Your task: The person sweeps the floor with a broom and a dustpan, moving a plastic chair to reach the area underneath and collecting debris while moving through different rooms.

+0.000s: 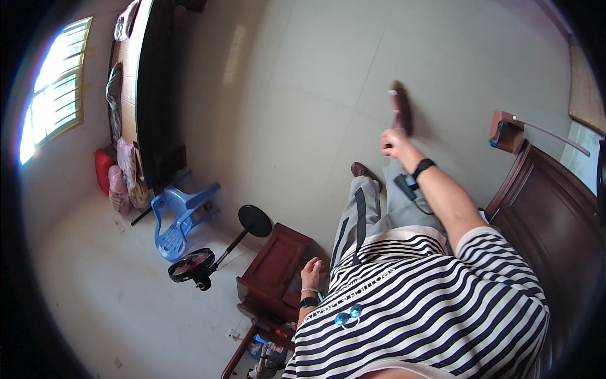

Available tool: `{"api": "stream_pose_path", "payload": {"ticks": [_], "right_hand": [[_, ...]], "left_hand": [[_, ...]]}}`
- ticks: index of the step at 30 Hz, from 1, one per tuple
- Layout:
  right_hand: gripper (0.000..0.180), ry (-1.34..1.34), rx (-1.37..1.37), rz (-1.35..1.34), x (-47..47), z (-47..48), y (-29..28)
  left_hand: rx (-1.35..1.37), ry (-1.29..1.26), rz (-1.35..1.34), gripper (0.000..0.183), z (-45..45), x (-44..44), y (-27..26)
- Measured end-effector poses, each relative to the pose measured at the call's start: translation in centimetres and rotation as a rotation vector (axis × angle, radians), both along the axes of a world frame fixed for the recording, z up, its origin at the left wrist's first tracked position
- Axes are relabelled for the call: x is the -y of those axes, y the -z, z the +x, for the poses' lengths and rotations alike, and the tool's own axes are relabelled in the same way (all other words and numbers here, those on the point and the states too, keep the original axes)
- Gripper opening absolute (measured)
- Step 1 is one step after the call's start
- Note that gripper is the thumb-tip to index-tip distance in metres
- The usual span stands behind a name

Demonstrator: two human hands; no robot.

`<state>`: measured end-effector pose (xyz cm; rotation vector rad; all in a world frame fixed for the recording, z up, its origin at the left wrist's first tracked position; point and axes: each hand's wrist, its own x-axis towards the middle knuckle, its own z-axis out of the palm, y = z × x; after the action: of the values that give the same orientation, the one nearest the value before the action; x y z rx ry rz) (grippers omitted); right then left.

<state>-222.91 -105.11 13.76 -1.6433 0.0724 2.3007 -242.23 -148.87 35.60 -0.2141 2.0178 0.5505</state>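
Note:
My right hand (396,141) swings out in front of my body, above the floor and near one brown shoe (402,106). Its fingers are curled in and I see nothing in them. A black band with a small dark device (406,185) is at that wrist. Low at my left side hangs my left hand (312,272), beside a reddish-brown wooden cabinet (279,251). Its fingers are bent, and the palm side is hidden. It wears a bracelet and a black band (309,302). My legs, in grey trousers (367,213), are in mid-stride.
A black standing fan (191,265) and a blue plastic chair (177,222) stand to the left. Bagged bedding (120,182) lies by a long dark-sided bed frame (156,94) under a barred window (57,90). On my right are a dark wooden panel (549,203) and a brown box (506,131). Pale tiles (312,71) stretch ahead.

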Motion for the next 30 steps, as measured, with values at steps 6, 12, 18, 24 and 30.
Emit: {"api": "stream_pose_path", "payload": {"ticks": [6, 12, 18, 24, 30], "right_hand": [[0.018, 0.013, -0.304, -0.119, 0.6, -8.3, -1.4], [0.019, -0.058, -0.42, -0.001, -1.6, 1.6, -6.1], [0.009, 0.025, -0.059, 0.22, -1.6, 17.3, -11.7], [0.013, 0.353, 0.271, 0.045, -6.1, 28.6, -7.7], [0.014, 0.577, 0.268, 0.275, -12.5, 31.2, 0.2]], "left_hand": [[-0.049, 0.057, 0.0, 0.031, 0.3, 1.7, -0.8], [0.005, 0.008, 0.025, 0.03, -0.4, 0.2, 0.3], [0.057, 0.1, 0.041, 0.029, -1.4, -4.9, 3.5], [0.043, 0.292, 0.038, 0.037, -1.6, -12.8, 4.8], [0.012, 0.45, 0.032, 0.037, -3.3, -18.6, 4.4]]}}
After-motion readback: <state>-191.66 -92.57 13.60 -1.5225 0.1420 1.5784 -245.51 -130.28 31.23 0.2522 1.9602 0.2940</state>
